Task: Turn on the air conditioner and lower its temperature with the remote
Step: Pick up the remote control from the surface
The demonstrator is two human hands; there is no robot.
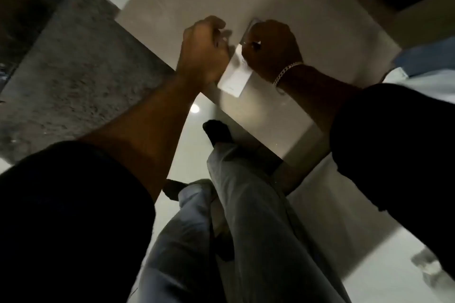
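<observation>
A flat white remote is held above a pale table top, tilted with its lower end toward me. My right hand, with a chain bracelet at the wrist, wraps over the remote's upper end and hides it. My left hand curls at the remote's left edge, fingers bent and touching it. The frame is dim and blurred, so buttons and any display cannot be made out. No air conditioner appears in this view.
The table's near corner juts toward my legs in light trousers. A speckled grey surface lies at left over a glossy pale floor. Blue and white cloth sits at the right edge.
</observation>
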